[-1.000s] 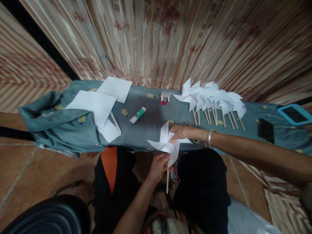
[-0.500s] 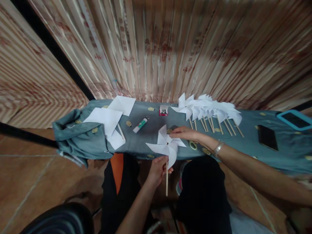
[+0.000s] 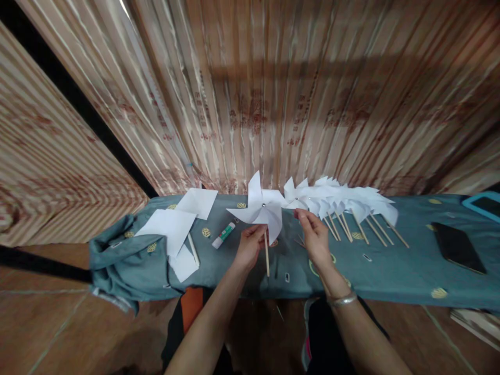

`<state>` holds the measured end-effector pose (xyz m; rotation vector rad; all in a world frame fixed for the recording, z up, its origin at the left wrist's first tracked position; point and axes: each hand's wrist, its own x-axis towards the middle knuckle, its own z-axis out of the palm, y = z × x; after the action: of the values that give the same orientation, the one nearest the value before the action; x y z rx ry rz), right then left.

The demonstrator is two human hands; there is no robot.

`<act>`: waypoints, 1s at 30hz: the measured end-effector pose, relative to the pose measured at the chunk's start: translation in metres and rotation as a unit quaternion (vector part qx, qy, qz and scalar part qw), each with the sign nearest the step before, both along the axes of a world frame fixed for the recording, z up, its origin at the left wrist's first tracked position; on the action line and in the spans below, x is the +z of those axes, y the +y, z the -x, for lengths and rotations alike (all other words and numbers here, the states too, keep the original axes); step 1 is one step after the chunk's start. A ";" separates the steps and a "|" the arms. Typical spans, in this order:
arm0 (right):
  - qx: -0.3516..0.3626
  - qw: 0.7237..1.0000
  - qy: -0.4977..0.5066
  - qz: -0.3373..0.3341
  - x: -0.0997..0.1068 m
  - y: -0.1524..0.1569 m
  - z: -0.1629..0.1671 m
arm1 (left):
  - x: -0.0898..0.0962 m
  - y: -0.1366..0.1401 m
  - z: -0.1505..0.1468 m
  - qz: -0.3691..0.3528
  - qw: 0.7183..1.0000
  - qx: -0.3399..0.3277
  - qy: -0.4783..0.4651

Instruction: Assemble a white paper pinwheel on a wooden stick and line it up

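Fingers of the left hand (image 3: 250, 247) are clamped on the stick (image 3: 267, 258) of the paper pinwheel (image 3: 270, 214), its long axis aligned from the surface's (image 3: 390, 278) near edge toward the far edge, blades foremost; closure of the right hand (image 3: 317, 240), positioned alongside, cannot be determined

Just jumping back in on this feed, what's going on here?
A person's left hand holds a white paper pinwheel by its stick, just below the blades. The right hand is beside it, near a row of similar pinwheels; whether its fingers hold anything is unclear. White paper sheets and a glue stick lie to the left.
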<state>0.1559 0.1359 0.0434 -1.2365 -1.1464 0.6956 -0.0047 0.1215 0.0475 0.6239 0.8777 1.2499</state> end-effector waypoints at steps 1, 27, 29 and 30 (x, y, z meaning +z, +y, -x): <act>0.003 1.000 -0.017 0.006 -0.008 -0.003 0.003 | -0.004 0.006 -0.001 0.000 1.000 0.012 0.000; 0.203 0.961 -0.159 0.097 -0.050 -0.011 0.026 | -0.034 0.027 0.002 -0.024 0.984 -0.012 0.177; 0.205 0.961 -0.160 0.092 -0.049 -0.011 0.026 | -0.036 0.026 0.001 -0.020 0.982 -0.011 0.186; 0.211 0.960 -0.162 0.088 -0.048 -0.011 0.025 | -0.036 0.026 0.001 -0.015 0.982 -0.007 0.186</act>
<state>0.1306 0.1251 -0.0043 -1.2996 -1.6782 0.9521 -0.0055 0.1474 0.0117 0.9057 1.1617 1.1532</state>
